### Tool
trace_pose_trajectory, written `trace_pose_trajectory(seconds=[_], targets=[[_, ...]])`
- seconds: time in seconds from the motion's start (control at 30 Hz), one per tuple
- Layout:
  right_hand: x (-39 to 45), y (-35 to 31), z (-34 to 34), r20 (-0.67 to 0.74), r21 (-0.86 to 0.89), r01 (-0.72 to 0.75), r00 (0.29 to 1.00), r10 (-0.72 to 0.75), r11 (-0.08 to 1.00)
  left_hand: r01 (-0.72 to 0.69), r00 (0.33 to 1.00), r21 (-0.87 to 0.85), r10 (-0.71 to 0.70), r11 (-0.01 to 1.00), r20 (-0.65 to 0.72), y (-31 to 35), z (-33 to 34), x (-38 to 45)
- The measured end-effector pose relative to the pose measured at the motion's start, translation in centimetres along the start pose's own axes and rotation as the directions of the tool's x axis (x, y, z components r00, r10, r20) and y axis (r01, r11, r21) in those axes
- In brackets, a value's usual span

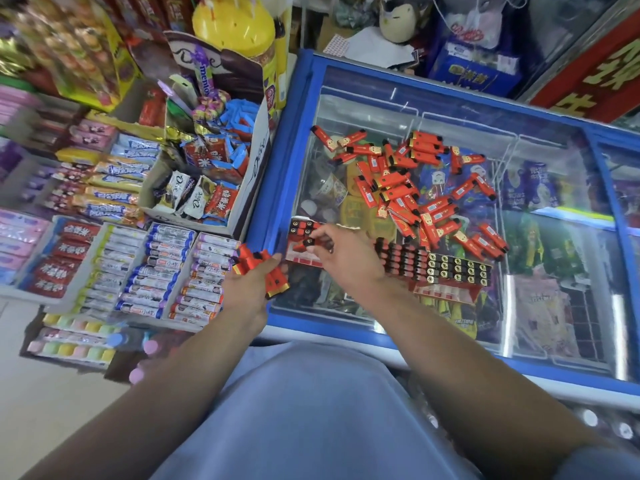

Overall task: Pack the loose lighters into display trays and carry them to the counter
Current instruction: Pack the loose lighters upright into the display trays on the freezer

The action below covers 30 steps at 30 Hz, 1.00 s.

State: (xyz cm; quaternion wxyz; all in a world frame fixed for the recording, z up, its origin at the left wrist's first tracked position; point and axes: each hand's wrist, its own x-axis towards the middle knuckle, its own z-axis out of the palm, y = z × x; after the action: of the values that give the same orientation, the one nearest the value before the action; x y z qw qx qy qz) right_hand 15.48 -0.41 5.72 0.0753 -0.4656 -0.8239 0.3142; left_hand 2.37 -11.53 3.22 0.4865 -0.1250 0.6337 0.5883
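Head view shows your left hand (251, 284) at centre frame, fingers curled round a bunch of red lighters (266, 271) just off the freezer's (277, 188) blue left edge. Your right hand (341, 258) reaches over the glass lid, thumb and fingertips pinching one lighter (309, 241) by its black top, right above a part-filled tray (304, 244) that holds a few upright lighters. Just right of that hand sits a full tray (436, 270), its rows of black and gold tops packed tight. Beyond both trays, toward the upper middle of the frame, a loose pile of lighters (415, 192) lies scattered on the glass. Shelves of candy (138, 254) fill the left of the frame.
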Motion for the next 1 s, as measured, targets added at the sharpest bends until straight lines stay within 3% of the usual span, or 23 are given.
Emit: trace_pose_trajectory(seconds=[0.37,0.53,0.57,0.63,0.67,0.73,0.83,1.0], targets=[[1.2,0.0,4.0,-0.098,-0.183,0.135,0.983,-0.154,0.974,0.072,0.989,-0.060,-0.063,0.996,0.130,0.6,-1.6,0.4],[1.0,0.1,4.6,-0.014,-0.384,0.142,0.987,-0.160,0.912,0.101,0.975,-0.046,-0.089,0.994,0.202,1.0,-1.6,0.5],[0.7,0.2,4.5,-0.051,-0.340,0.141,0.984,-0.168,0.930,0.091,0.972,-0.033,-0.081,0.995,0.222,1.0,-1.6,0.4],[-0.2,-0.3,3.5,-0.163,-0.082,0.107,0.979,-0.119,0.991,0.055,0.964,0.016,-0.057,0.998,0.259,1.0,-1.5,0.3],[-0.7,-0.6,2.8,-0.156,0.088,0.073,0.986,-0.059,0.993,0.035,0.962,0.054,-0.048,0.998,0.269,0.9,-1.5,0.3],[-1.8,-1.2,1.3,0.026,0.323,-0.023,1.000,0.015,0.946,0.018,0.955,0.134,-0.057,0.991,0.291,0.8,-1.2,0.2],[-3.1,-0.8,0.0,0.278,0.363,-0.131,0.960,0.027,0.923,0.019,0.918,0.218,-0.103,0.976,0.382,0.5,-0.4,-0.3],[-4.8,1.5,-0.8,0.231,0.356,-0.230,0.961,0.153,0.906,0.015,0.860,0.335,-0.183,0.942,0.476,-0.5,1.2,-1.0]])
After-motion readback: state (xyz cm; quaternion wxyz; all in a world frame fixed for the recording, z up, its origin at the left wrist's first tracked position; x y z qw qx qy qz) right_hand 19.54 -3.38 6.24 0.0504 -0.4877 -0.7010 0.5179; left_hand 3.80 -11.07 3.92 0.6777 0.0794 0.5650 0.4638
